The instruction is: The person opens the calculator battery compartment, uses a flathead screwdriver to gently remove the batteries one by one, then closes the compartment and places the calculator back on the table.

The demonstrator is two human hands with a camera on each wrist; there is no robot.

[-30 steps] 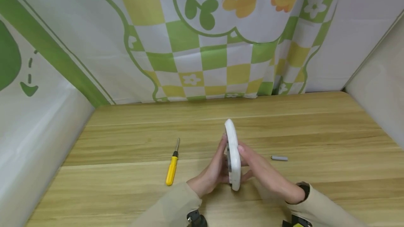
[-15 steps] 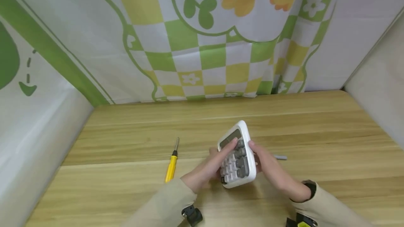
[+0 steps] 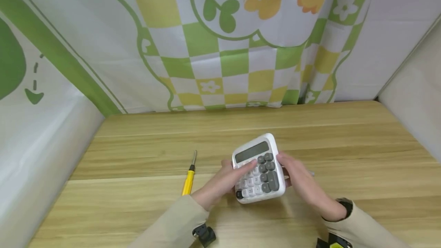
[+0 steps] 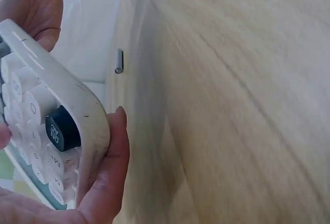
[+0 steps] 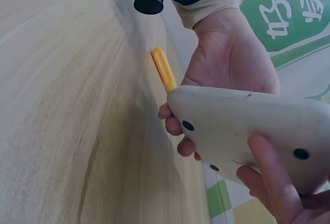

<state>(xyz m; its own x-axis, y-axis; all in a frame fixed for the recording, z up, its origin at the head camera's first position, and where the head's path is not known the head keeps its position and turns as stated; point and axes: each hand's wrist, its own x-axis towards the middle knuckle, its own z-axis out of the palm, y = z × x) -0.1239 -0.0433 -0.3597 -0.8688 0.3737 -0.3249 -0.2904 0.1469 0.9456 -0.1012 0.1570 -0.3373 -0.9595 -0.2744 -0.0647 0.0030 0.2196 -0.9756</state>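
Observation:
A white calculator point(image 3: 263, 168) with grey and white keys is held tilted above the table, its display and keys facing me. My left hand point(image 3: 224, 181) grips its left side, the thumb lying across the keys and the fingers behind. On the right edge, my right hand point(image 3: 303, 183) holds it with the thumb at the rim. The right wrist view shows fingers point(image 5: 270, 170) against the calculator's back, which has dark round feet. A black key point(image 4: 63, 128) sits at one corner in the left wrist view.
A yellow-handled screwdriver point(image 3: 188, 181) lies on the wooden table point(image 3: 138, 156), left of my hands. Behind my right hand lies a small grey cylinder point(image 4: 119, 61) that looks like a battery, mostly hidden in the head view. A checked curtain point(image 3: 234, 62) hangs at the back.
The calculator has turned from edge-on to show its display and keys. My left thumb has moved over onto the keys, and both hands keep hold. The screwdriver has not moved.

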